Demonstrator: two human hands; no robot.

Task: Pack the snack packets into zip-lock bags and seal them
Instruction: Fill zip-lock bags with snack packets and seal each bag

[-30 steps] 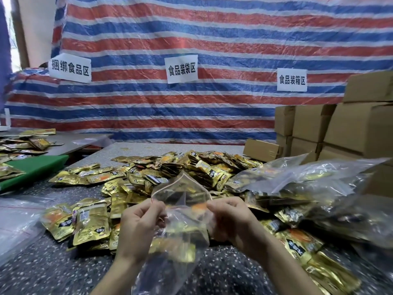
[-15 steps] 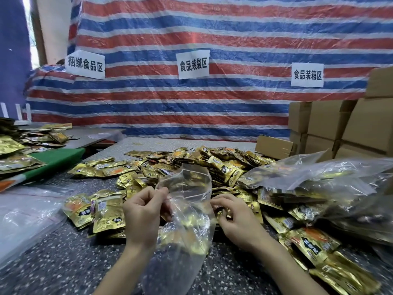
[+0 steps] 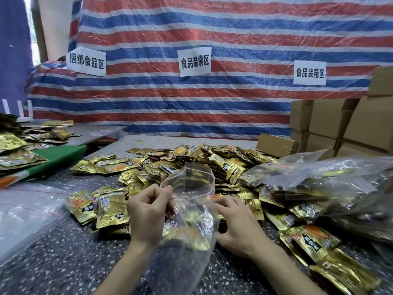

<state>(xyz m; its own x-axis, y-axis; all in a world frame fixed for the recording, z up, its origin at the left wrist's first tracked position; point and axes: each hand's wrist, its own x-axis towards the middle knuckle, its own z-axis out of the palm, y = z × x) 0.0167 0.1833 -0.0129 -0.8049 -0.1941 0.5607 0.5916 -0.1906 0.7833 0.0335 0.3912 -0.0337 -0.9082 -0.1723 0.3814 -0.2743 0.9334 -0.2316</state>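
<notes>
A clear zip-lock bag (image 3: pixel 191 209) stands in front of me with its mouth gaping and a few gold packets in its lower part. My left hand (image 3: pixel 146 213) pinches the left rim of the mouth. My right hand (image 3: pixel 236 222) is off the rim, low beside the bag's right side, with its fingers curled over gold snack packets (image 3: pixel 251 207). Its fingertips are behind the plastic, so a grip is not visible. A big heap of gold packets (image 3: pixel 191 160) lies beyond the bag.
Filled clear bags (image 3: pixel 319 179) pile up on the right. Cardboard boxes (image 3: pixel 340 124) stack at the back right. Flat empty bags (image 3: pixel 27 211) lie left, beside a green board (image 3: pixel 59 154) carrying more packets. The speckled table (image 3: pixel 63 262) extends toward me.
My right hand let go of the bag's rim and dropped right onto the packets. The bag's mouth opened wider, and my left hand kept its pinch.
</notes>
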